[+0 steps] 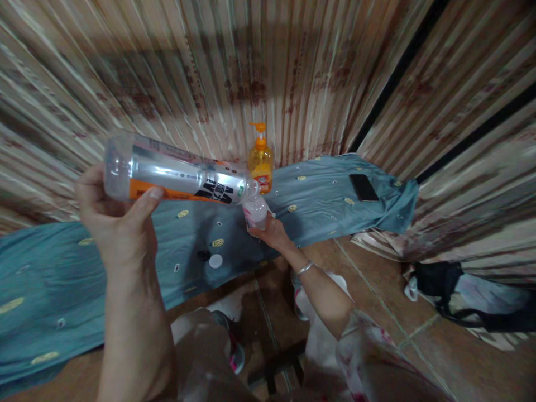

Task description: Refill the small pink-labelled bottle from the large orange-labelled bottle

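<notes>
From the head view I see a surface point(335, 195) draped in blue-grey cloth, pleated curtains behind, tiled floor nearer. My left hand point(113, 223) has its grip closed around a big bottle point(176, 176), tilted with its mouth touching a small bottle point(255, 214) gripped by my right hand point(274, 231). The label's writing is too blurred to read. A soap dispenser point(261, 159), a phone point(363, 187) and two caps point(210, 258) lie around.

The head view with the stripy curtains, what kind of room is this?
Probably a room in a home, maybe a bedroom. Long striped brownish curtains hang behind a surface covered with a teal patterned cloth, where an orange pump soap bottle and a black phone sit. The floor is brown tile.
</notes>
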Motion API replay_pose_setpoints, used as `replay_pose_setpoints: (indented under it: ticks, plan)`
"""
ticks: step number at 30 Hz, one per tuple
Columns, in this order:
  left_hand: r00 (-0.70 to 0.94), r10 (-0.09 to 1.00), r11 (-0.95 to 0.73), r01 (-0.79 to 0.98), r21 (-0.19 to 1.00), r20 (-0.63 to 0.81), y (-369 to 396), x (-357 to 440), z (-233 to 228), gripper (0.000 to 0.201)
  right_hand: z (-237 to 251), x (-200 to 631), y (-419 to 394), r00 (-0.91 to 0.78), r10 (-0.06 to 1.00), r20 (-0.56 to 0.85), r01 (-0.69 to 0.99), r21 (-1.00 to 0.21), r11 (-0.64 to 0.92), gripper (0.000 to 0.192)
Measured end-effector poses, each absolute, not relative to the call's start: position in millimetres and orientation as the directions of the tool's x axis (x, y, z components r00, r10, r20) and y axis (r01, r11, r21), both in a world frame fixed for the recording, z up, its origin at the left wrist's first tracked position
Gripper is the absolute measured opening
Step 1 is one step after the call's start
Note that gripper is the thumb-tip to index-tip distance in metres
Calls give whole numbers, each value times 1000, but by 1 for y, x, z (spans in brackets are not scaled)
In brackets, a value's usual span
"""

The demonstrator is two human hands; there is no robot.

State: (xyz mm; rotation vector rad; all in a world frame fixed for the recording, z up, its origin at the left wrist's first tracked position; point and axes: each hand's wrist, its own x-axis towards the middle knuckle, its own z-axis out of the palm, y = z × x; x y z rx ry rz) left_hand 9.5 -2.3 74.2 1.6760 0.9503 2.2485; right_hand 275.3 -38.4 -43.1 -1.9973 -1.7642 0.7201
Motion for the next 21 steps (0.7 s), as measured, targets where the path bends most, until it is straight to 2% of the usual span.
replay_pose_setpoints:
  ticks: [2, 7, 14, 21]
  plan:
    - [-375, 480, -813, 149, 562, 793, -1, 11, 75, 87, -43, 276, -38, 83, 988, -132, 795, -588, -146, 77]
    - [-376, 487, -814, 131, 566, 788, 2, 12, 76, 85, -41, 276, -39, 85, 989, -123, 781, -608, -143, 75]
    - [-348, 437, -846, 153, 510, 829, 6, 9, 78, 87, -37, 275, -40, 80, 988, -132, 793, -592, -143, 72]
    - [-317, 435, -822, 242, 515, 843, 11, 5, 77, 90, -47, 276, -37, 75, 992, -103, 795, -594, -122, 75]
